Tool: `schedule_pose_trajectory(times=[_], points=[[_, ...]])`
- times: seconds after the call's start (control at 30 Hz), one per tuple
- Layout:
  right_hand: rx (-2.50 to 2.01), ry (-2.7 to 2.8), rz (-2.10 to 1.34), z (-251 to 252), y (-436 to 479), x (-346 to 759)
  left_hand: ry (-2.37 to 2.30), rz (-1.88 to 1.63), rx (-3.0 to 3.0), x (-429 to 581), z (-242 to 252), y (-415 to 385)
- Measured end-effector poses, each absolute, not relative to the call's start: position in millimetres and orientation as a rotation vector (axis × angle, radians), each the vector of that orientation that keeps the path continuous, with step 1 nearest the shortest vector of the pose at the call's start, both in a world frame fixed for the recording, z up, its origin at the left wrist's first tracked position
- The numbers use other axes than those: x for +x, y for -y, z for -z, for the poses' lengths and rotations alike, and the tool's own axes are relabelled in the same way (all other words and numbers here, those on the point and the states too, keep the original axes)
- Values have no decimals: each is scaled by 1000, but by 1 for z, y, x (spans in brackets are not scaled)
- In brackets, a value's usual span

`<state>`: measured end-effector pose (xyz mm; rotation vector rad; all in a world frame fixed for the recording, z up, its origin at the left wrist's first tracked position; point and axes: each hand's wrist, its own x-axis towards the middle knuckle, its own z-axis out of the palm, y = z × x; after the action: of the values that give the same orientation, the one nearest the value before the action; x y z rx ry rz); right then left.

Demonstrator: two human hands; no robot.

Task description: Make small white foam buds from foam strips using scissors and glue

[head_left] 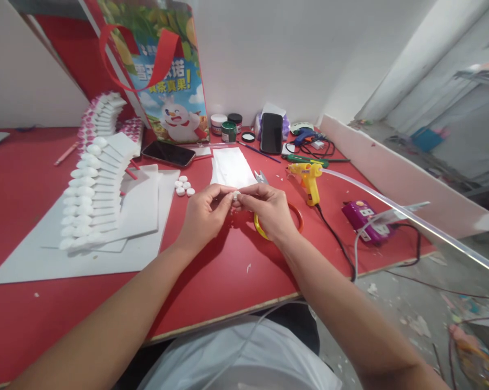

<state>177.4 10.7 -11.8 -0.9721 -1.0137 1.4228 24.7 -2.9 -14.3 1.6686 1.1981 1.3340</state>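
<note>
My left hand (206, 214) and my right hand (268, 208) meet above the red table (212, 281), fingertips pinched together on a small white round piece (236, 195). A thin white strip runs from that piece along my right fingers. Under my right hand lies a yellow and orange tape ring (299, 216). Several more white round pieces (184, 186) lie on the table to the left of my left hand. A folded white sheet (231, 167) sits just beyond my hands, with small scissors (262, 177) beside it.
A yellow glue gun (308, 179) stands right of my hands, its cord trailing off the front edge. A purple power strip (360, 215), a clear tube (410, 216), two phones (169, 153) (271, 133), paint jars (228, 130), a printed bag (167, 81) and stacked white foam shapes (93, 189) surround the work spot.
</note>
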Motion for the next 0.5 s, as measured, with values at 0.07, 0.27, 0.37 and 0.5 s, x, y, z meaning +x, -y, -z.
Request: schedule_pose_trajectory(times=[0.07, 0.27, 0.37, 0.5], points=[[-929, 935, -1518, 11, -12, 180, -1157, -1335, 1738, 23, 13, 1], [-904, 819, -1740, 11, -14, 186, -1142, -1287, 1796, 15, 14, -5], [-899, 844, -1757, 13, -14, 187, -1172, -1300, 1832, 13, 14, -6], [-942, 927, -1708, 12, -12, 185, -1194, -1312, 1850, 13, 14, -6]])
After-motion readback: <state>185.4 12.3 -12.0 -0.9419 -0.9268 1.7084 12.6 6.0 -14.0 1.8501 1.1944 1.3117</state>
